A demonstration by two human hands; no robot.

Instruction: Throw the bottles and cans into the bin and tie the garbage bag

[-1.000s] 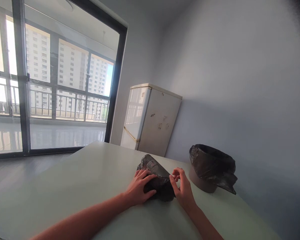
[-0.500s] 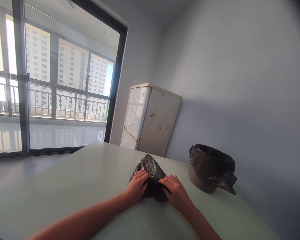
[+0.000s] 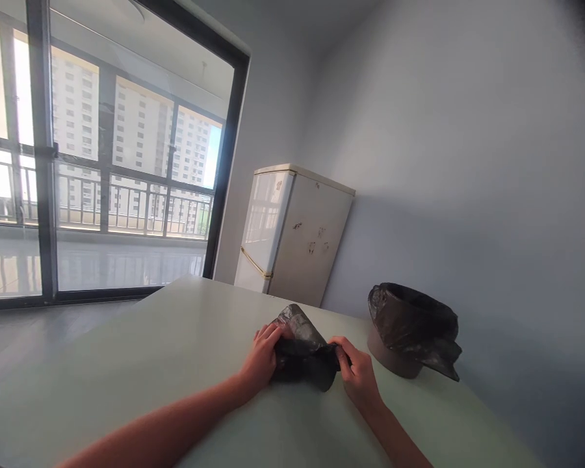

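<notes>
A black plastic bag (image 3: 302,335) is stretched between my two hands, low over the pale green table (image 3: 195,325). My left hand (image 3: 263,354) is closed on its left edge, with the fingertips partly covered by the plastic. On the right, my right hand (image 3: 358,370) pinches the bag's other edge between thumb and fingers. The bag's upper part bulges up in a shiny fold, and its lower part hangs dark towards me. Whether anything lies inside the bag cannot be seen.
To the right on the table stands a dark bin (image 3: 394,357) lined with a black bag (image 3: 409,325) folded over its rim. Behind the table are a white refrigerator (image 3: 307,240) and a grey wall (image 3: 468,162). A glass sliding door (image 3: 131,143) fills the left.
My hands have moved apart, the right one outward to the right, the left slightly left. The bag between them is spread wider, and its lower part shows more.
</notes>
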